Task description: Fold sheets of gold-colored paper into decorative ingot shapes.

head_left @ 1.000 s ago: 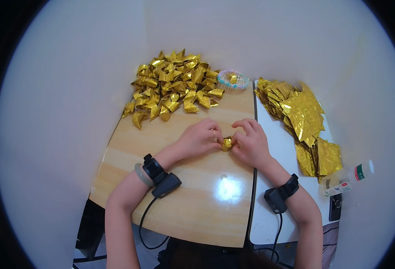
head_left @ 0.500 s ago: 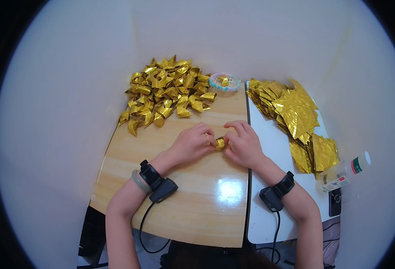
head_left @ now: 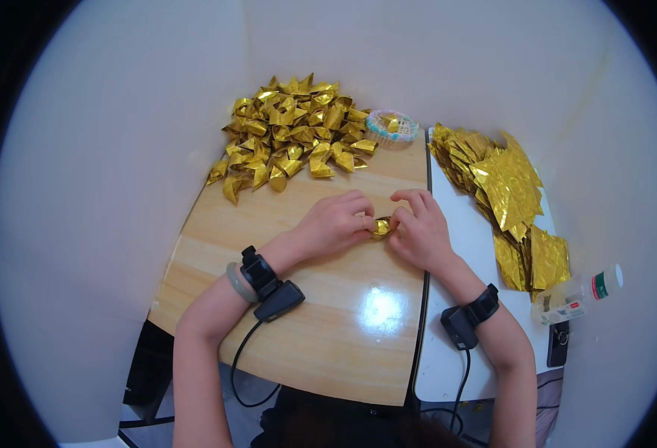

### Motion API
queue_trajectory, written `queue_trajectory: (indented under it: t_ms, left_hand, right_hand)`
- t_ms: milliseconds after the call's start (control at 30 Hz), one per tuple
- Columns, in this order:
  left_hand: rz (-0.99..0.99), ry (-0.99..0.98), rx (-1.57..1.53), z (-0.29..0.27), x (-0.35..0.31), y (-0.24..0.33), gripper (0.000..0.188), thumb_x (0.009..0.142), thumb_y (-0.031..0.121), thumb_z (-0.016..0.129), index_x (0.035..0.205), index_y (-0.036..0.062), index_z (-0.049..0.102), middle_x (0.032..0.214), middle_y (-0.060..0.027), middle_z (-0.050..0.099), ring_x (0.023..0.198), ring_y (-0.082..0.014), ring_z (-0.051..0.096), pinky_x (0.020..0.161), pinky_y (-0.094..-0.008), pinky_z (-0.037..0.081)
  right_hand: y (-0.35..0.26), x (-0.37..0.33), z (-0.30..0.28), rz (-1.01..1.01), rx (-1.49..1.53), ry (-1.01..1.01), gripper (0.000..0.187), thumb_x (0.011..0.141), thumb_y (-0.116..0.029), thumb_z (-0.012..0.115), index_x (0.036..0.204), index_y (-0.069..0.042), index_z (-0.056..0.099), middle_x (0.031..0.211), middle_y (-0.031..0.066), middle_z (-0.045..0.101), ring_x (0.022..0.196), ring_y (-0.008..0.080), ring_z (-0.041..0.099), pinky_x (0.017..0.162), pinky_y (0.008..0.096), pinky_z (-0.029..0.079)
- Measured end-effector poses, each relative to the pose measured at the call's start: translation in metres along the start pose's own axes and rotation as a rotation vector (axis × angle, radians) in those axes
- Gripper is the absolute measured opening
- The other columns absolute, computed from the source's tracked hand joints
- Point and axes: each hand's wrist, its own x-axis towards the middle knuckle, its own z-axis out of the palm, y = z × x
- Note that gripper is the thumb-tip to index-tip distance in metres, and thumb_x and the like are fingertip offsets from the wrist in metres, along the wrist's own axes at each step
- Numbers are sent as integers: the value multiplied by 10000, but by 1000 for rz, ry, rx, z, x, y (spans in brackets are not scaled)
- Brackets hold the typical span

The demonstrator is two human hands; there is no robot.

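Between my two hands, over the wooden tabletop, is a small folded gold foil paper ingot (head_left: 381, 228). My left hand (head_left: 339, 222) pinches its left end, fingers curled and a ring on one of them. At the other end, my right hand (head_left: 421, 228) grips it with thumb and fingertips, while the index finger arches above. Part of the piece is hidden behind the fingers. Beyond my left hand lies a heap of folded gold foil ingots (head_left: 287, 131) with pointed ends.
A small woven basket (head_left: 392, 127) with gold foil inside stands beside the heap. On the white table (head_left: 455, 373) at right lie stacked gold foil sheets (head_left: 507, 187), a clear plastic bottle (head_left: 578, 295) on its side and a dark phone (head_left: 558, 345). Cables hang from my wrist devices.
The whole view has shifted, so the tables and piles appear farther right and slightly higher. My hands still hold the foil ingot, and more of its gold surface shows between them.
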Motion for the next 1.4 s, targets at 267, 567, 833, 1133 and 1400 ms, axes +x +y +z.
queue_trajectory:
  t_ms: [267,567,833,1133,1400]
  left_hand:
    - [-3,-18,-9,3,1,-2,142,674,112,701,745,98,579,807,-26,533,798,-217,547,639,-331,467]
    - [-53,-89,-27,1,3,-2,122,687,114,705,768,101,615,777,-35,544,764,-226,543,627,-336,455]
    - [-133,-123,-159,-4,0,-6,99,696,86,696,756,80,618,754,-50,558,751,-227,543,624,-313,452]
    - [-704,329,-95,-12,2,-30,703,770,89,655,1383,74,312,1358,-134,389,1115,-244,454,942,-333,391]
    - [-486,-393,33,14,-18,-40,663,817,402,582,1326,31,375,1399,-225,294,1295,-388,255,1073,-436,205]
  right_hand:
    - [-2,1,-3,13,-1,15,167,564,-55,613,713,-74,538,1047,89,543,1018,290,487,835,398,428]
    - [7,-1,2,-11,80,19,99,588,-70,599,672,-77,549,965,57,558,971,258,500,806,362,435]
    - [1,-3,2,74,316,63,205,659,-34,592,857,-58,546,1062,115,513,971,262,516,789,364,453]
    - [18,-6,13,409,397,396,598,725,-59,624,1234,-13,314,1234,177,361,1104,322,429,901,396,404]
    - [87,-3,-37,555,-160,231,654,716,-215,706,1221,31,370,1198,238,426,1120,391,392,985,451,303]
